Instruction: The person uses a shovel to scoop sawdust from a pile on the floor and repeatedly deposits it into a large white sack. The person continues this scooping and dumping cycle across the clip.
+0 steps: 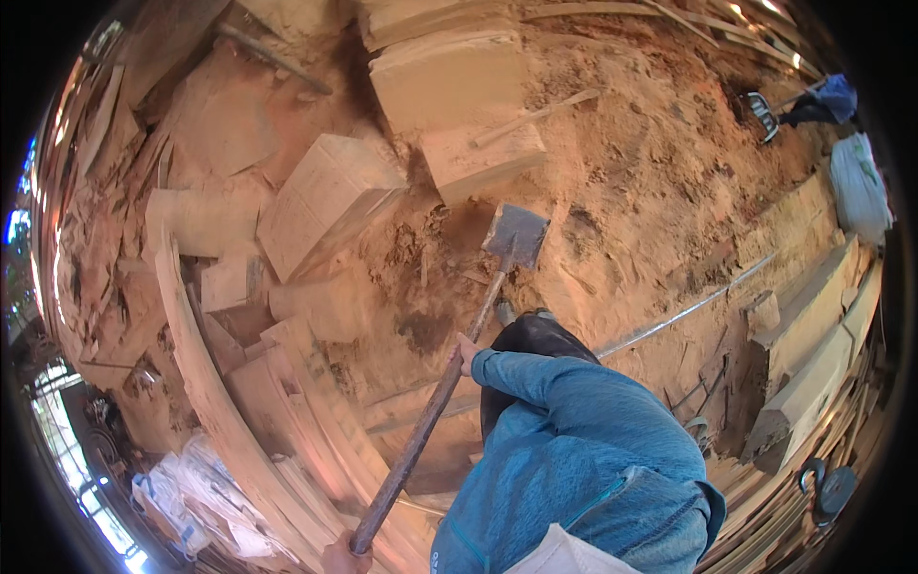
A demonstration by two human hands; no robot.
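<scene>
A shovel [421, 428] with a flat square blade [517, 235] and a long wooden handle slants across the middle of the view. Partway up the handle, my right hand [466, 354] is closed round the shaft, its blue sleeve reaching across my body. Down at the lower left, my left hand [344, 555] grips the handle's end; part of it is cut off by the dark rim. The blade is over loose reddish sawdust or soil [583, 230], close to a large wooden block [483, 158]. Whether it touches the ground I cannot tell. My shoe shows beside the shaft.
A squared timber block [330, 201] and long curved planks [201, 354] lie to the left. On the right are a thin metal bar [684, 306], heavy beams [803, 392] and a white sack [859, 187]. Another person [837, 99] works with a scoop-like tool at the upper right.
</scene>
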